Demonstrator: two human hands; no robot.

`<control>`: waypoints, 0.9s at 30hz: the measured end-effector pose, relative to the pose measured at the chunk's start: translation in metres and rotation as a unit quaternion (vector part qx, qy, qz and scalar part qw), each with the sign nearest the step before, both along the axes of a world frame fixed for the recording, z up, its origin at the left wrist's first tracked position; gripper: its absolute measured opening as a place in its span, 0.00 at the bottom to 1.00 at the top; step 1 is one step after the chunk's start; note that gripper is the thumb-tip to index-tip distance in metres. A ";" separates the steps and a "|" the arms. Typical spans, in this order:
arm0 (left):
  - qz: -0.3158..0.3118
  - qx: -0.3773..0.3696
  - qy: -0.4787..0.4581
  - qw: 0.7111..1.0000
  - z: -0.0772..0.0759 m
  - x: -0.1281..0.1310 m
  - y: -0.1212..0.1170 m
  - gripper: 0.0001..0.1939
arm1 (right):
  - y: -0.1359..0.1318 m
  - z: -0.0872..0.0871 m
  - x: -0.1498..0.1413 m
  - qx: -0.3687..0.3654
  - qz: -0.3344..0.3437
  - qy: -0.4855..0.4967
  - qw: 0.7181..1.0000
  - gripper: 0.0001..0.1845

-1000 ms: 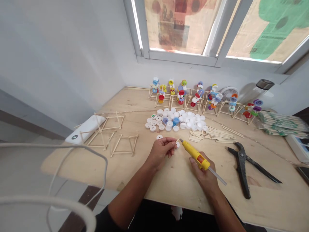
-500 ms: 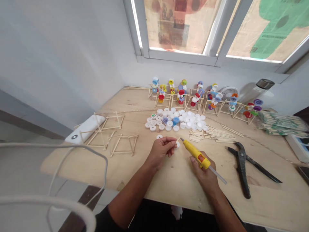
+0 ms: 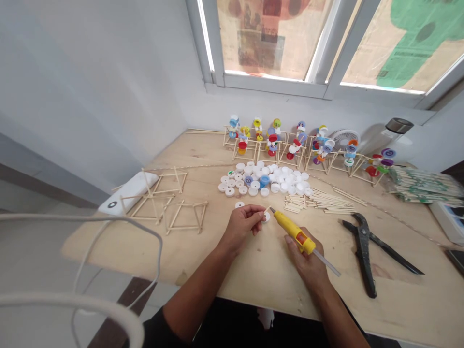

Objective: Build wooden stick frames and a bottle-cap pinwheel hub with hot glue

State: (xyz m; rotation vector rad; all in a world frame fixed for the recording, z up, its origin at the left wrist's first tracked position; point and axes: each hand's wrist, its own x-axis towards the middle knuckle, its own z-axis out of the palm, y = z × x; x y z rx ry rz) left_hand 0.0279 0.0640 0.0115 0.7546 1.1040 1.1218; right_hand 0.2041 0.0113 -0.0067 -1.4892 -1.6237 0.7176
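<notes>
Between the thumb and fingers of my left hand (image 3: 244, 224) is a short wooden stick (image 3: 267, 209), its free end pointing up and to the right. A white bottle cap (image 3: 266, 217) shows just beyond those fingertips, partly hidden by them; whether it is held or lies on the table I cannot tell. My right hand (image 3: 308, 256) is wrapped around a yellow hot glue gun (image 3: 293, 229), with a clear glue stick (image 3: 326, 263) poking out of its back. The gun's nozzle is at the tip of the wooden stick. Another white cap (image 3: 239, 205) lies behind my left hand.
Many caps (image 3: 259, 179) lie heaped behind my hands, beside cut sticks (image 3: 326, 200). Black pliers (image 3: 362, 246) rest at right. Stick frames (image 3: 186, 216) and a white power bank-like object (image 3: 126, 193) are left. Coloured cap wheels on stands (image 3: 271, 140) line the back.
Almost nothing differs. Both hands keep their places, with the glue gun's nozzle staying close to the stick's tip and shifting only very slightly.
</notes>
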 end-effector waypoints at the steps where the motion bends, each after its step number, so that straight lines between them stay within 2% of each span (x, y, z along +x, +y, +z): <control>1: -0.001 0.001 0.000 1.000 0.000 0.000 0.000 0.12 | 0.000 0.000 0.000 0.000 0.006 -0.005 1.000 0.12; 9: -0.005 0.005 0.009 1.000 0.002 0.000 -0.001 0.10 | 0.001 -0.002 0.001 0.006 -0.020 -0.009 1.000 0.13; 13: -0.001 0.002 0.000 1.000 0.002 0.000 -0.001 0.11 | 0.001 -0.003 0.001 0.011 -0.002 -0.001 1.000 0.12; 27: -0.022 -0.040 -0.099 0.994 0.003 -0.004 -0.005 0.16 | 0.004 -0.005 0.002 -0.005 -0.039 0.019 0.999 0.13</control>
